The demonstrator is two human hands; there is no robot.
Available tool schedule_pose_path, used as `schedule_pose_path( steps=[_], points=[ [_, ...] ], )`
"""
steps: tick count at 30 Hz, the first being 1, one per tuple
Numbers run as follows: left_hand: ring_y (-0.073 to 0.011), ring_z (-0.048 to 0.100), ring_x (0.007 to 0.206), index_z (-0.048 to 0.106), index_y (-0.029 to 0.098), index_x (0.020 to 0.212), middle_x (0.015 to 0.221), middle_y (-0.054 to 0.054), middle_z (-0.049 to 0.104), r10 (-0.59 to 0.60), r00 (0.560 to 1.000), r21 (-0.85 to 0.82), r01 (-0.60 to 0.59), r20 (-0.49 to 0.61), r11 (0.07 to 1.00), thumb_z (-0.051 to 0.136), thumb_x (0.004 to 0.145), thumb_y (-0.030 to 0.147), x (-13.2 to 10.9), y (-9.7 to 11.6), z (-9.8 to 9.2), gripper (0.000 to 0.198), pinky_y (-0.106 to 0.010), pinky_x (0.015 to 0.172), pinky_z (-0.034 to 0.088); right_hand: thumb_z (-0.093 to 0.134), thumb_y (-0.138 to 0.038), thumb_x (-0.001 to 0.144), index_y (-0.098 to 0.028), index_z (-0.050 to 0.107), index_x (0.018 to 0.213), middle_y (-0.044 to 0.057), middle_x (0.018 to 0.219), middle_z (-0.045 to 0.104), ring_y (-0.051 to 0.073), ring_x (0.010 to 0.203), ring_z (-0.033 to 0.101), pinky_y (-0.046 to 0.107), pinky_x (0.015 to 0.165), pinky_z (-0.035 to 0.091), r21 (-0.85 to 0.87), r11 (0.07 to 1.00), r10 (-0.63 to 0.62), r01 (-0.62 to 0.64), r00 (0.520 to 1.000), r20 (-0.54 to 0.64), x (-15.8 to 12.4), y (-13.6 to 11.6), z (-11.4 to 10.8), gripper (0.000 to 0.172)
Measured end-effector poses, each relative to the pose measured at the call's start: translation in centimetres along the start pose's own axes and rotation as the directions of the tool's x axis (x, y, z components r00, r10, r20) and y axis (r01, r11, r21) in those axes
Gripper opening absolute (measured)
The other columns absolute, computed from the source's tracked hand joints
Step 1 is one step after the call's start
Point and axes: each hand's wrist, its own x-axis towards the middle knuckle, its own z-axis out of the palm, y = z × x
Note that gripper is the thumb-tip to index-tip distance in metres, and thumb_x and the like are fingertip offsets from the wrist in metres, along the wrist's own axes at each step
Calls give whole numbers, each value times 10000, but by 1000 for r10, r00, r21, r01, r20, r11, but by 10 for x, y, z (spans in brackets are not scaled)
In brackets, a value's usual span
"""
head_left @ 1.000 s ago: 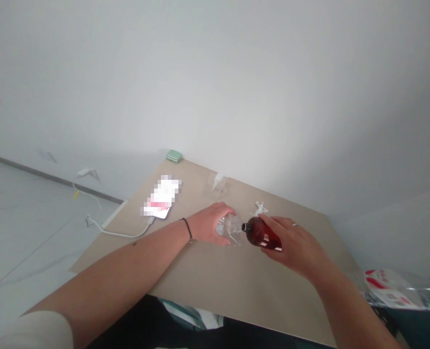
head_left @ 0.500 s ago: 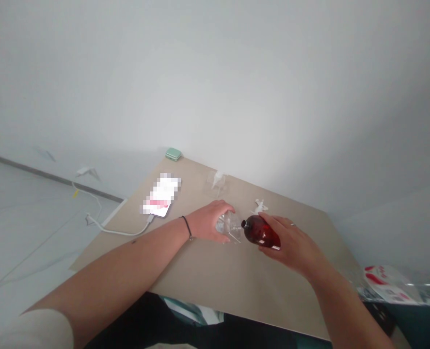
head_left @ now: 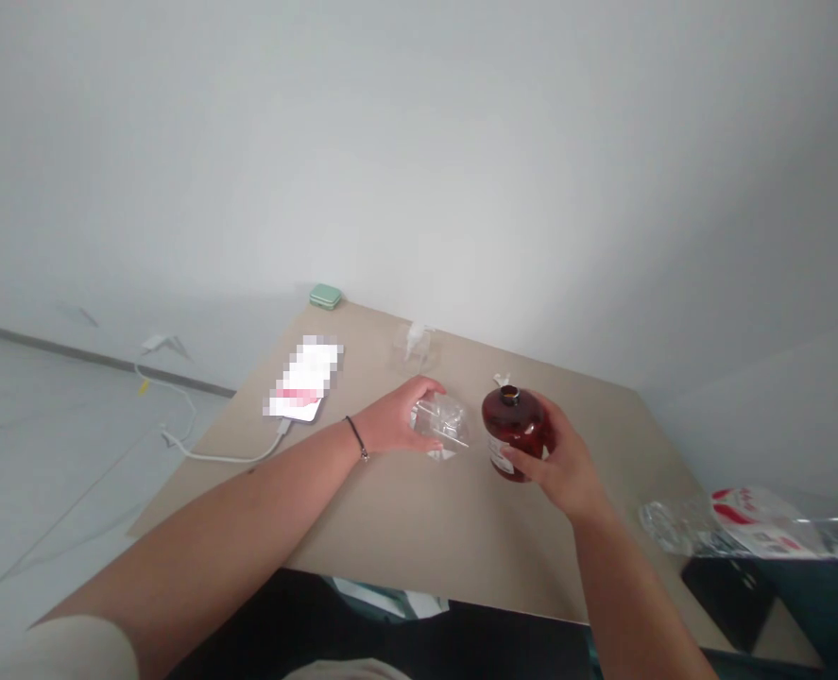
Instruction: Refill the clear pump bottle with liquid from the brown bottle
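Note:
My left hand (head_left: 404, 416) curls its thumb and fingers around a clear plastic container (head_left: 451, 420); its exact kind is hard to make out, and a thin clear strip or tube crosses it. Just to its right, my right hand (head_left: 564, 453) grips an amber bottle (head_left: 514, 416) by its side. The bottle is upright, with an open neck and a white label low on its front. Behind the bottle a small white piece (head_left: 502, 380) shows, mostly hidden. Beyond my left hand lies a white pump-like piece (head_left: 417, 338) by something clear.
A phone (head_left: 309, 382) with a white cable (head_left: 227, 459) lies at the table's left. A green case (head_left: 325, 297) sits at the far left corner by the wall. On the right lies a large clear bottle with a red-and-white label (head_left: 765, 519), near a dark flat object (head_left: 730, 600).
My right hand has turned the amber bottle from tilted, with its neck toward the clear container, to upright. My left hand keeps its hold. The view has shifted slightly.

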Motion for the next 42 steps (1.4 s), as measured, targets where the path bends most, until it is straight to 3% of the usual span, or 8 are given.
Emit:
schedule_pose_path(
  steps=[3, 6, 8, 12, 15, 20, 31, 42],
  points=[
    [-288, 596, 1130, 492, 212, 1266, 1206, -97, 598, -31, 999, -50, 30, -17, 998, 866, 634, 329, 1, -4, 1, 744, -442, 985, 484, 728, -573, 775, -245, 386, 1413, 183, 1381, 588, 315, 1162, 661, 499, 951, 552, 177, 984, 11, 2, 998, -69, -1, 13, 12, 794],
    [-288, 584, 1159, 484, 211, 1267, 1228, -99, 587, -32, 999, -63, 30, -29, 998, 847, 649, 318, 2, -5, 0, 724, -438, 994, 479, 730, -583, 770, -234, 389, 1412, 190, 1376, 590, 322, 1187, 646, 511, 965, 542, 219, 976, 11, 9, 996, -89, 0, 18, 19, 807],
    [-291, 577, 1165, 484, 204, 1266, 1243, -108, 580, -23, 999, -55, 21, -30, 998, 833, 660, 310, 2, -3, -1, 707, -443, 1009, 466, 748, -540, 769, -231, 405, 1418, 180, 1372, 600, 321, 1192, 642, 510, 989, 525, 162, 987, -3, 13, 998, -64, 0, 15, 18, 796],
    [-290, 575, 1142, 485, 210, 1277, 1256, -110, 564, 2, 1000, 16, -2, -15, 1000, 829, 669, 334, 1, 2, -3, 709, -460, 1028, 449, 778, -451, 745, -229, 471, 1400, 157, 1328, 638, 329, 1167, 647, 498, 1007, 505, -141, 988, -67, 68, 998, 10, 1, 4, 7, 757],
    [-290, 574, 1128, 486, 205, 1280, 1236, -108, 555, 34, 999, 78, -34, -2, 996, 820, 673, 339, 1, 4, -4, 706, -466, 1029, 452, 763, -420, 749, -237, 469, 1414, 151, 1312, 647, 334, 1156, 646, 485, 975, 520, -325, 934, -124, 146, 988, 89, 1, 0, -1, 750],
    [-293, 575, 1121, 502, 217, 1264, 1225, -105, 562, 62, 998, 120, -63, 7, 991, 837, 653, 325, 1, 3, -3, 705, -468, 1029, 458, 722, -408, 773, -253, 461, 1443, 143, 1313, 655, 354, 1172, 632, 489, 952, 528, -484, 838, -191, 250, 967, 169, 0, -1, -5, 735],
    [-295, 574, 1129, 494, 196, 1256, 1246, -114, 553, 91, 996, 107, -93, 26, 990, 836, 647, 337, 1, 0, 0, 713, -472, 1029, 461, 723, -396, 786, -193, 480, 1431, 179, 1323, 642, 361, 1168, 630, 496, 949, 541, -611, 739, -167, 285, 955, 244, 7, -7, -9, 718],
    [-288, 577, 1117, 500, 210, 1250, 1222, -101, 560, 105, 994, 119, -108, 29, 987, 869, 622, 334, 2, -1, 1, 739, -474, 1021, 471, 715, -383, 798, -214, 475, 1431, 168, 1294, 660, 347, 1137, 645, 477, 929, 548, -658, 655, -239, 371, 928, 286, 10, -16, -16, 698]
  ],
)
